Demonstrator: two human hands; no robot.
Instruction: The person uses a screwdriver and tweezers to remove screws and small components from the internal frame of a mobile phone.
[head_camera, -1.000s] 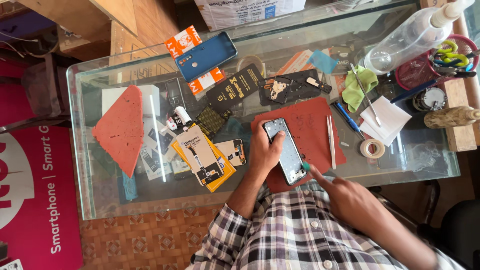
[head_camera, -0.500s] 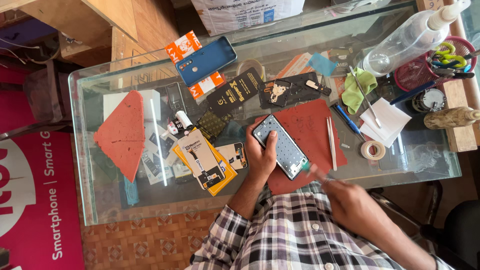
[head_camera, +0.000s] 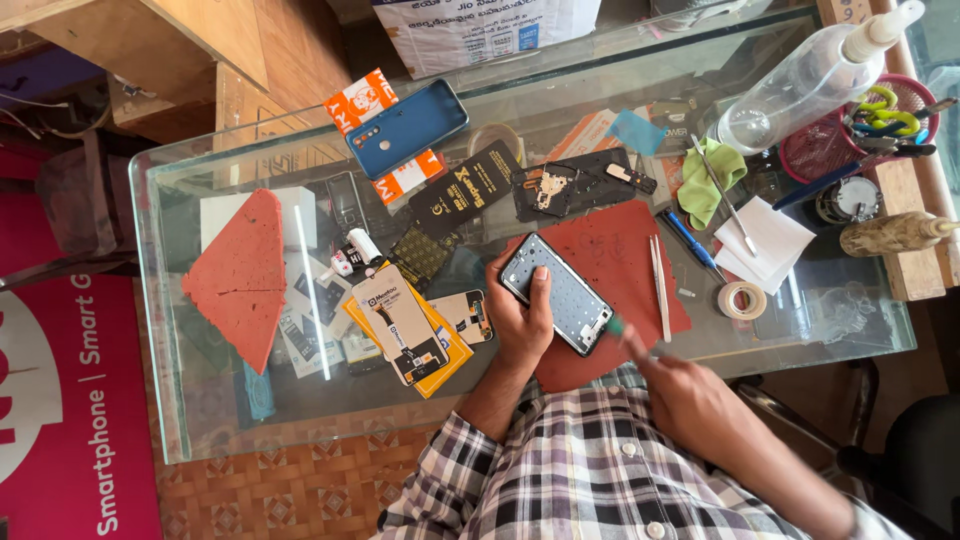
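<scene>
Gripped in the left hand (head_camera: 520, 325), the opened grey phone frame (head_camera: 557, 293) has tilted flatter; the right hand (head_camera: 690, 400) pinches a green-handled tool (head_camera: 617, 327) at its edge.

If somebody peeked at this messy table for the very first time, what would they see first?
Probably the opened phone in the middle, held in the left hand over a red mat, with the right hand bringing a small tool to its lower edge. Next, the big red-orange kite-shaped piece on the left of the glass table, and the blue phone cover near the far edge.
</scene>
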